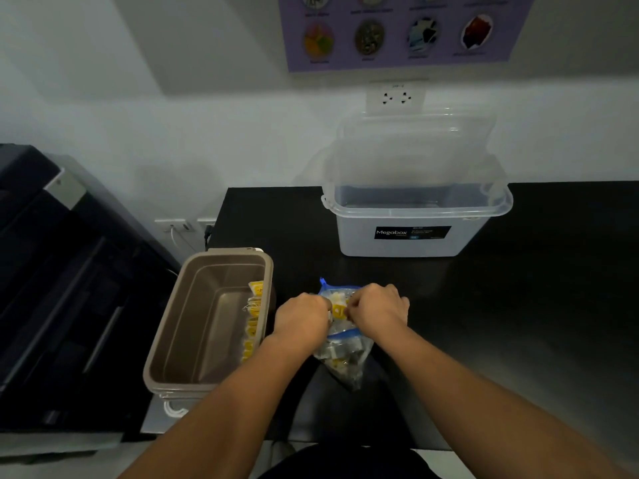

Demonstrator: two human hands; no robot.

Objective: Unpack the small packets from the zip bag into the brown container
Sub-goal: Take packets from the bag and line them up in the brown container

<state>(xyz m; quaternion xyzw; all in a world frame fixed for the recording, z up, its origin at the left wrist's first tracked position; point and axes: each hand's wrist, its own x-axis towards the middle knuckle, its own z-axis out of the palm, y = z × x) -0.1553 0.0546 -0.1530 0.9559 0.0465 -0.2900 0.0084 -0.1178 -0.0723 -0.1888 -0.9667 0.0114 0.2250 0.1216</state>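
Observation:
A clear zip bag point(345, 357) with a blue zip strip lies on the black table, holding several small yellow and white packets. My left hand point(301, 319) grips the bag's mouth on its left side. My right hand point(378, 307) pinches a yellow packet point(338, 311) at the opening between the two hands. The brown container point(193, 326) stands open to the left of the bag, with several yellow packets point(254, 316) lined up along its right inner wall.
A clear plastic box point(411, 233) labelled Megabox stands at the back of the black table point(518, 323), its lid raised against the wall. A dark cabinet point(69, 288) stands to the left. Wall sockets point(396, 97) sit above the box.

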